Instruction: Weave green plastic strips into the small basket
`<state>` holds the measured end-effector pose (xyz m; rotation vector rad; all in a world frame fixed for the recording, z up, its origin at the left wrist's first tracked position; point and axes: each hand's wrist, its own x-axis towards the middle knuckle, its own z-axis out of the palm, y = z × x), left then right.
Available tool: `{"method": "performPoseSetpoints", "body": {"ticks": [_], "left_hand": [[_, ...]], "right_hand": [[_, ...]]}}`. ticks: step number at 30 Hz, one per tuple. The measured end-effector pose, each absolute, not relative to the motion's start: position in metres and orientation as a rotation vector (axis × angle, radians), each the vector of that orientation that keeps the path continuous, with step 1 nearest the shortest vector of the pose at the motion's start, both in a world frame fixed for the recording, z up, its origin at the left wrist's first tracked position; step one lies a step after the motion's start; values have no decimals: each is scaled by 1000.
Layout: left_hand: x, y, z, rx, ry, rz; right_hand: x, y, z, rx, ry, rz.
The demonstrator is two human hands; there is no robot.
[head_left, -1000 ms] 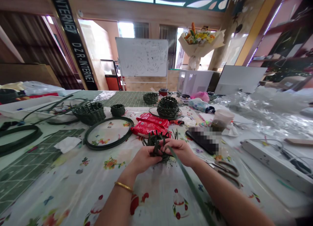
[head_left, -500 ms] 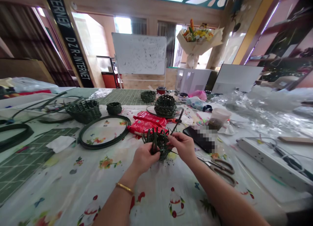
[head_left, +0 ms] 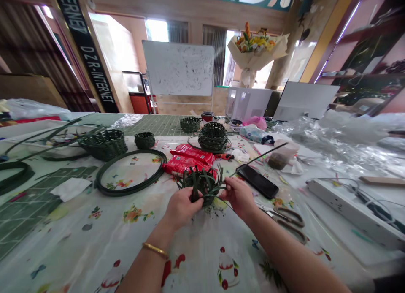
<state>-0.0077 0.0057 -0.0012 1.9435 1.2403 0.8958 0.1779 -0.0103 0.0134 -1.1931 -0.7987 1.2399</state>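
A small, partly woven dark green basket (head_left: 204,181) stands on the flowered tablecloth, its loose upright strips sticking up around the rim. My left hand (head_left: 183,206) grips its near left side, thumb and fingers closed on the weave. Between the pinched fingers of my right hand (head_left: 238,196) is a thin green weaving strip (head_left: 257,158). One end of the strip points up and right past the hand, and another stretch runs leftward to the basket wall. My fingers hide part of the basket's near side.
Right of my hand lie a black phone (head_left: 257,181) and scissors (head_left: 289,225). Red packets (head_left: 190,158) lie behind the basket, with a coil of green strip (head_left: 98,179) to the left. Finished baskets (head_left: 212,137) stand farther back. A power strip (head_left: 351,210) lies at right.
My right hand has moved slightly right and down, and the strip now slants right instead of standing steep. The basket has tilted or turned a little; the view has shifted slightly.
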Motion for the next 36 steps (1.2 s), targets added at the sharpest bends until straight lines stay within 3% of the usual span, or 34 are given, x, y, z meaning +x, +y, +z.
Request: {"method": "performPoseSetpoints", "body": {"ticks": [9, 14, 15, 17, 19, 23, 30, 36], "left_hand": [[-11, 3, 7, 1837, 1217, 847], [-11, 1, 8, 1904, 1242, 804], [-11, 1, 7, 1913, 1260, 802], [-11, 0, 8, 1919, 1274, 792], [-11, -1, 9, 1921, 1254, 765], [-13, 0, 14, 1913, 1171, 741], [-10, 0, 20, 1734, 1265, 968], [-10, -4, 17, 1687, 1379, 1084]], "right_hand": [[210, 3, 10, -1713, -1161, 1261], [236, -21, 60, -1760, -1331, 843], [235, -28, 71, -1668, -1415, 623], [226, -42, 83, -1428, -1687, 510], [207, -51, 82, -1320, -1963, 435], [168, -51, 52, -1602, -2230, 171], [160, -46, 37, -1768, -2279, 154], [159, -46, 26, -1724, -2437, 413]]}}
